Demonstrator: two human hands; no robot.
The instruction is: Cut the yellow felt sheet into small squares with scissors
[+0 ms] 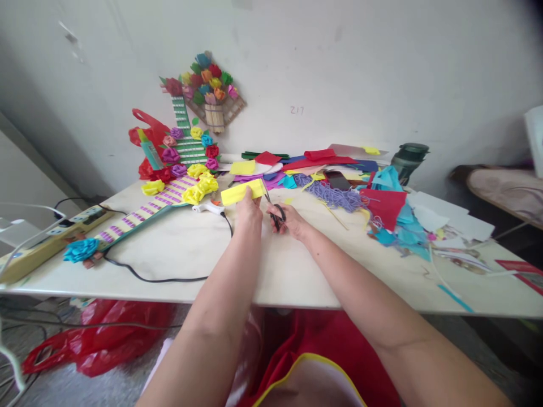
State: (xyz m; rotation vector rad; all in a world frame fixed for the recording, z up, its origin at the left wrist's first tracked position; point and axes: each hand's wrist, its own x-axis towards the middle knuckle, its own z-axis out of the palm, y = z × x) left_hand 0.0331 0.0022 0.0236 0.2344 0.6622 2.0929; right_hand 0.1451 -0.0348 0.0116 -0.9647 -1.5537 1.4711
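My left hand point(250, 207) grips a folded-looking yellow strip point(237, 193), paper or thin felt, above the middle of the table. In my right hand point(292, 220) is a pair of black-handled scissors point(277, 217), fingers in the loops. Their blades point up and touch or nearly touch the strip's right end; whether they are cutting I cannot tell. Left of my left hand lies a white glue gun point(208, 208) with a black cord. Beside it, yellow flowers point(199, 189) sit on a guitar-shaped craft piece point(139, 217) with purple-striped neck.
Coloured sheets point(314, 161) and purple yarn point(335, 195) are heaped along the back. Blue and red scraps point(382, 209) and a dark green bottle point(409, 161) occupy the right. A power strip point(55, 237) runs along the left edge. A second floral craft point(189, 135) leans against the wall.
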